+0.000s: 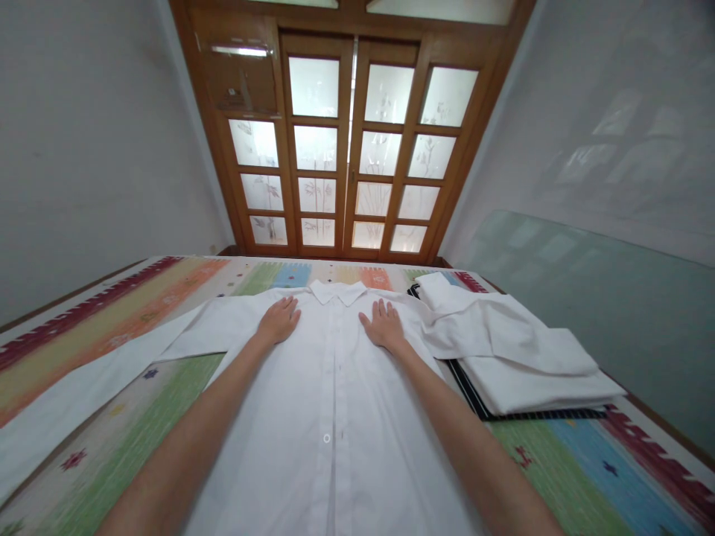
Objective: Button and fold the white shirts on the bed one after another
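A white button-front shirt (302,417) lies spread face up, its collar (337,292) at the far end and its front placket running toward me. My left hand (280,320) rests flat on the shirt's left shoulder area, fingers stretched out. On the other side of the collar, my right hand (383,324) lies flat on the fabric with its fingers spread. The left sleeve (112,365) stretches out to the lower left. The right sleeve (503,335) extends over a pile of folded white cloth (536,387). Neither hand grips anything.
A multicoloured striped cover (139,439) lies beneath the shirt. Black striped cloth (472,391) shows under the folded pile at the right. Wooden doors with frosted panes (346,149) stand beyond the far edge. A pale green panel (586,290) leans along the right wall.
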